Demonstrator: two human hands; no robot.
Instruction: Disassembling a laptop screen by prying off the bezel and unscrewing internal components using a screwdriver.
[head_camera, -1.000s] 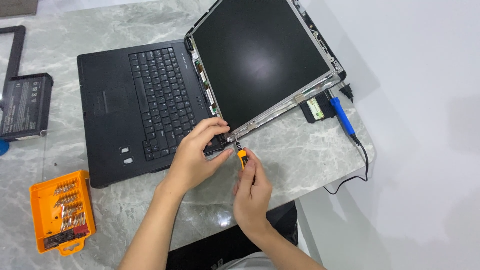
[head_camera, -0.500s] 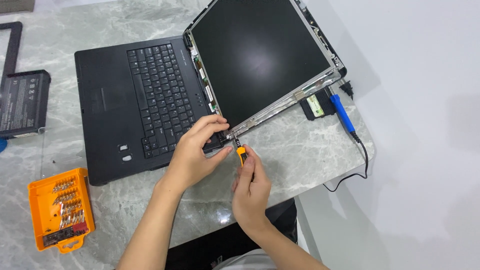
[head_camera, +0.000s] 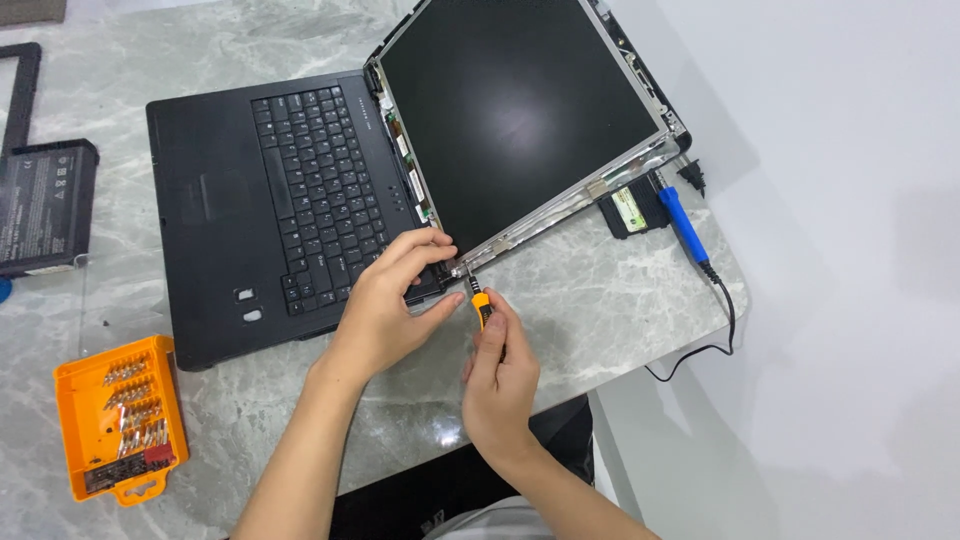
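Still both hands at the laptop hinge (head_camera: 455, 268), right hand (head_camera: 497, 385) on screwdriver (head_camera: 480, 305).

The right hand (head_camera: 500, 375) grips a small orange-handled screwdriver (head_camera: 479, 303), its tip at the hinge corner of a black laptop (head_camera: 230, 200). The left hand (head_camera: 390, 305) pinches that corner. An orange bit case (head_camera: 120, 418) lies near the table edge.
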